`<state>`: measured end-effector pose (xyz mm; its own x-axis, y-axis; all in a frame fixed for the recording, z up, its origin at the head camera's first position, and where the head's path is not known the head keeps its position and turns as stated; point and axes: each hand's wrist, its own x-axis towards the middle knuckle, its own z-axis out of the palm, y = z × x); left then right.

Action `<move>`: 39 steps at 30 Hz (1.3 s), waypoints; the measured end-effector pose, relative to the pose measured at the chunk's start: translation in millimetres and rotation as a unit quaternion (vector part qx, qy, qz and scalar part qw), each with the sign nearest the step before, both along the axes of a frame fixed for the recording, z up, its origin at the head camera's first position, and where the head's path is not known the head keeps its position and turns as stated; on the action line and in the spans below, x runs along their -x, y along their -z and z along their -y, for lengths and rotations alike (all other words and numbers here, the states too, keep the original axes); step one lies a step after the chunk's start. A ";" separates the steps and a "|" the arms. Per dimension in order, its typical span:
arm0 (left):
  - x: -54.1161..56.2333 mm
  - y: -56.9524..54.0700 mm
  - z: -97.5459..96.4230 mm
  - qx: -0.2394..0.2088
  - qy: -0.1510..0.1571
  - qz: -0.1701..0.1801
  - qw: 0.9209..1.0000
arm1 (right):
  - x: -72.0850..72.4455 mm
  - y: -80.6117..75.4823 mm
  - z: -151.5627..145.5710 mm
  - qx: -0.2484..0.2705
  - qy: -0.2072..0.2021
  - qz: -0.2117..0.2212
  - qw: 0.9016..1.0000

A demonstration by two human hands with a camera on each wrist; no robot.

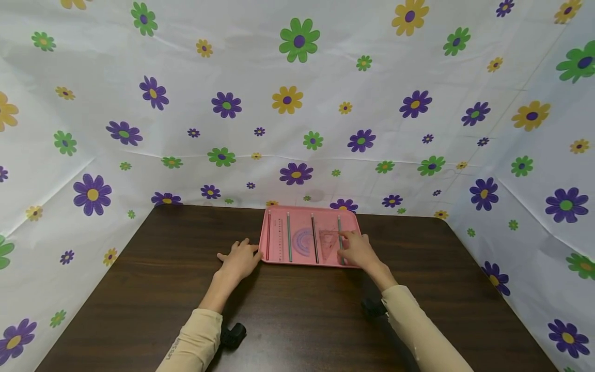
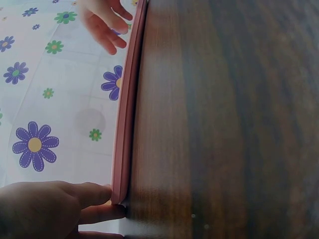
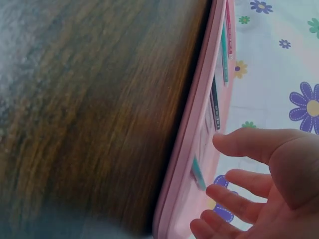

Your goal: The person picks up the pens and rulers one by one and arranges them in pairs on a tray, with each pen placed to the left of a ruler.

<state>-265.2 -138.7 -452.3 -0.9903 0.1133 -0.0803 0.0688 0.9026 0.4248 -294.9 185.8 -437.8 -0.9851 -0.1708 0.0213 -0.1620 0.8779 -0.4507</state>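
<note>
My left hand [image 1: 239, 261] touches the near left corner of a pink tray [image 1: 302, 265], thumb and fingers fairly straight in the left wrist view. Over the tray's right side hovers my right hand [image 1: 360, 252], fingers spread around a teal pencil [image 1: 340, 225]; in the right wrist view nothing is held. Left to right in the tray lie a red pencil [image 1: 268, 235], a clear ruler [image 1: 280, 239], a green pencil [image 1: 289, 236], a clear protractor [image 1: 303, 242], a black pencil [image 1: 314, 238] and a clear set square [image 1: 328, 243]. The right hand partly hides the teal pencil.
The tray lies at the far edge of a dark wooden table [image 1: 297, 315]. Behind it and along both sides hangs a white sheet [image 1: 251, 62] printed with flowers. A black wrist device [image 1: 233, 335] is beside the left sleeve, another [image 1: 373, 307] beside the right.
</note>
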 end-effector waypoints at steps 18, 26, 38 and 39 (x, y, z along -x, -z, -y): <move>0.1 0.4 0.6 0.004 0.003 0.001 1.000 | -21.0 -9.3 -11.4 0.011 -0.018 0.033 0.999; 0.6 1.2 1.0 0.004 0.001 0.001 1.000 | -33.9 -14.7 -22.6 0.011 -0.033 0.029 0.999; 0.5 1.6 1.0 0.005 0.001 0.003 1.000 | -50.6 -18.9 -40.3 0.002 -0.051 0.049 0.997; 0.6 1.7 1.1 0.005 0.001 0.003 1.000 | -52.1 -19.6 -42.1 0.002 -0.051 0.053 0.997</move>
